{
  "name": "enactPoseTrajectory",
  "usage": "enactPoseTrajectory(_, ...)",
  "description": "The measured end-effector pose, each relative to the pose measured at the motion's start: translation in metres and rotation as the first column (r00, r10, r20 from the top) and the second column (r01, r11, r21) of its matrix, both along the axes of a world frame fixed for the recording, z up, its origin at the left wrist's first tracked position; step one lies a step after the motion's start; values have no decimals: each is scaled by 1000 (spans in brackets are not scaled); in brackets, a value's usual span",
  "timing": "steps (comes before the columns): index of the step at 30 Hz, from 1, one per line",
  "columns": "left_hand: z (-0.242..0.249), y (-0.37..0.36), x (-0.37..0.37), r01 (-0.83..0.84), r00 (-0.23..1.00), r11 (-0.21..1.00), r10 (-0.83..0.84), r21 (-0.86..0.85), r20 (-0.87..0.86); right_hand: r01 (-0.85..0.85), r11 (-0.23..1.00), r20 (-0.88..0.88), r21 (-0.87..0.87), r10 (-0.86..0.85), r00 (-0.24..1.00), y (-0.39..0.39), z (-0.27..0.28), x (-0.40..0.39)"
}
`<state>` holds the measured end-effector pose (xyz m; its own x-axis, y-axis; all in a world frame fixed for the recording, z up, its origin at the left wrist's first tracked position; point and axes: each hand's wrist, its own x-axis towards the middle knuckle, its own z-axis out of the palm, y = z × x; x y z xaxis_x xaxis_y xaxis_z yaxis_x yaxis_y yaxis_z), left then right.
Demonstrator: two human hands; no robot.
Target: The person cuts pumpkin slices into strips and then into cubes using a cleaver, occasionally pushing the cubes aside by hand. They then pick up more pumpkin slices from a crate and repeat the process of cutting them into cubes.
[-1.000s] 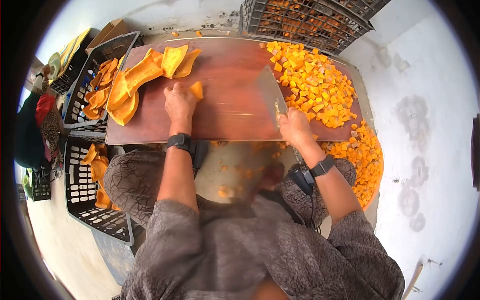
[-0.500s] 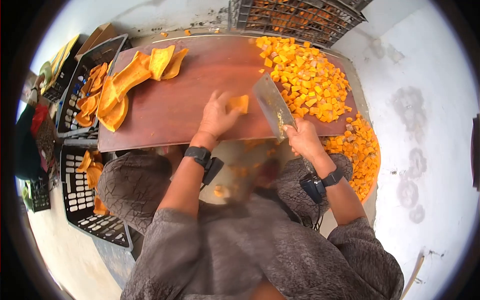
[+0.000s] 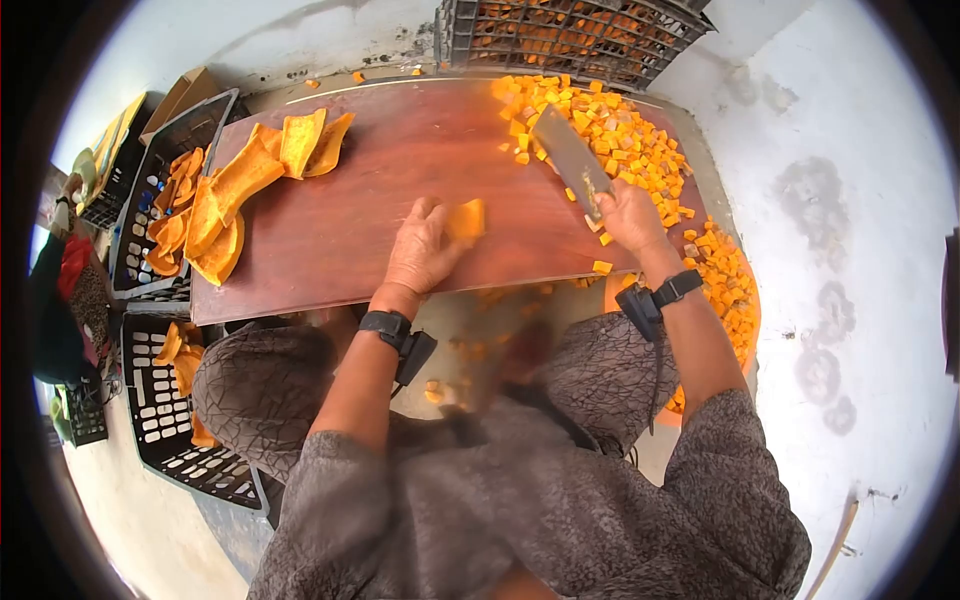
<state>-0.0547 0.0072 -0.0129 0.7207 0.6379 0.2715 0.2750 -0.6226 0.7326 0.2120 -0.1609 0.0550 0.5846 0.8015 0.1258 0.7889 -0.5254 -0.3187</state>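
On the reddish board, my left hand is closed on an orange pumpkin piece that sticks out past the fingertips. My right hand grips the handle of a wide cleaver. The blade lies against the near left side of a pile of pumpkin cubes at the board's right. A few loose cubes lie near my right hand. Larger curved pumpkin slices rest in a heap at the board's left end.
Black crates with pumpkin slices stand at the left, one beside my knee. Another crate stands behind the board. An orange tub of cubes is below the right edge, near the white wall.
The cleaver and my right hand have moved right and away from me, into the cube pile. Part of the pile has shifted. My left hand still holds the piece, slightly nearer to me.
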Motion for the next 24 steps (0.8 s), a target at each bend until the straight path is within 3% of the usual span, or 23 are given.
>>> enactPoseTrajectory(5, 3, -15, 9, 43, 998, 999, -41, 31, -51, 165, 972, -283, 168, -113, 952, 7, 13, -8)
enactPoseTrajectory(9, -3, -29, 16, 135, 984, 982, -117, 135, -132, 144, 986, -391, 90, -98, 915, -7, 30, -57)
enactPoseTrajectory(11, -5, -30, 15, 195, 981, 967, -190, 163, -48, 89, 989, -455, 117, -27, 890, -14, 27, -82)
enactPoseTrajectory(15, 3, -29, 7, 189, 981, 980, -192, 66, 33, 70, 996, -485, 55, -35, 874, -26, 24, -111)
enactPoseTrajectory(18, -1, -29, 7, 236, 972, 970, -236, 55, -16, 33, 998, -389, 47, -13, 921, -31, 18, -120)
enactPoseTrajectory(22, -5, -28, 6, 246, 969, 955, -241, 165, -49, 14, 999, -359, 35, -1, 933, -33, 18, -128)
enactPoseTrajectory(24, -5, -27, 6, 234, 972, 947, -227, 222, -58, -51, 998, -240, 36, 58, 969, -34, 21, -130)
